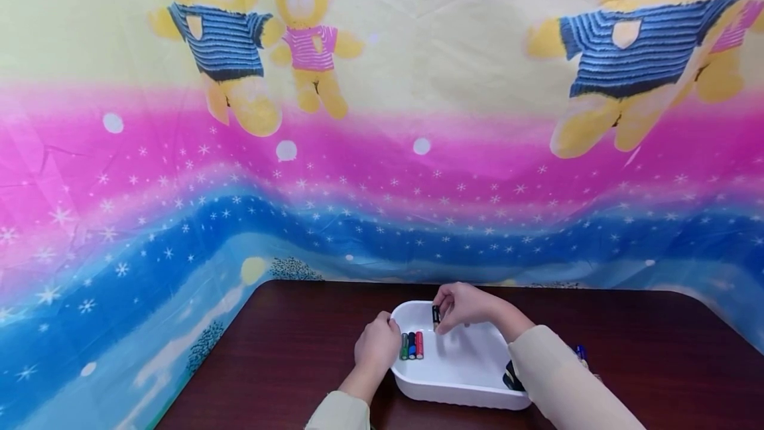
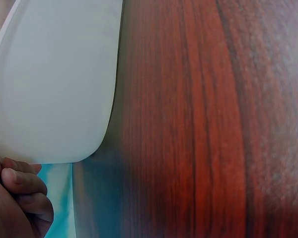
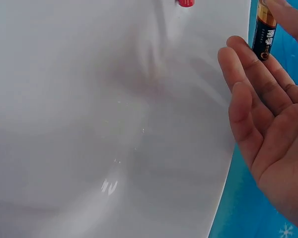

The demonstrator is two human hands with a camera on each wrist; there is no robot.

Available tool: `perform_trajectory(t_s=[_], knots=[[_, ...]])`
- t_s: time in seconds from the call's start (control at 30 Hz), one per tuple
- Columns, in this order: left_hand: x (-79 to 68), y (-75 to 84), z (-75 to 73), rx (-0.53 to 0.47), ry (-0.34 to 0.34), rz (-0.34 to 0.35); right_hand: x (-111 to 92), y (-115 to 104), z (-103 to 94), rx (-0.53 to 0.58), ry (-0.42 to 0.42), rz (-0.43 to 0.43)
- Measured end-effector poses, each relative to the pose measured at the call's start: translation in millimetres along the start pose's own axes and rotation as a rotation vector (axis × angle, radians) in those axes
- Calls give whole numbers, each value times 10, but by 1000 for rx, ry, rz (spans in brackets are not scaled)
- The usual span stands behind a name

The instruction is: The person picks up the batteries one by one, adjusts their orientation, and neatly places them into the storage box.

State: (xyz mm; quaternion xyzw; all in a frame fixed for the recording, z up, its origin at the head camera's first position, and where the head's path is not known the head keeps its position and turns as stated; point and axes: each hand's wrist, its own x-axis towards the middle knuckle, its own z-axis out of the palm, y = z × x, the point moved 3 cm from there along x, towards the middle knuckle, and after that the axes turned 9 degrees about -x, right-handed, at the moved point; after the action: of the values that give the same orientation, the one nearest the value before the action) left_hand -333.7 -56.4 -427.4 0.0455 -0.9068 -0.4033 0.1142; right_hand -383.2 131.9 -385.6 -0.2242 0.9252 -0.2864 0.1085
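A white tray (image 1: 459, 395) stands on the table. At its left end my left hand (image 1: 379, 344) grips the rim; the left wrist view shows curled fingers (image 2: 25, 182) at the tray's corner. Over the far part of the tray, my right hand (image 1: 468, 304) pinches a black-and-gold battery (image 3: 264, 38) between thumb and fingers, its other fingers spread loosely. Inside the tray, near the left end, a green battery (image 1: 404, 346), a dark blue battery (image 1: 412, 346) and a red battery (image 1: 420, 345) lie side by side.
Black items (image 1: 511, 377) sit at the tray's right end, partly hidden by the right sleeve (image 1: 561, 370). Beyond that sleeve a small blue item (image 1: 581, 352) lies on the dark wood table (image 1: 286, 350). A printed bear curtain (image 1: 382, 178) hangs behind the table.
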Motion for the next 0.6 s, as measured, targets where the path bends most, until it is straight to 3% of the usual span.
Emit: perform_trajectory(t_s=[0.6], knots=[[-5, 3, 7, 10, -1, -17, 37, -45, 105, -54, -52, -2]])
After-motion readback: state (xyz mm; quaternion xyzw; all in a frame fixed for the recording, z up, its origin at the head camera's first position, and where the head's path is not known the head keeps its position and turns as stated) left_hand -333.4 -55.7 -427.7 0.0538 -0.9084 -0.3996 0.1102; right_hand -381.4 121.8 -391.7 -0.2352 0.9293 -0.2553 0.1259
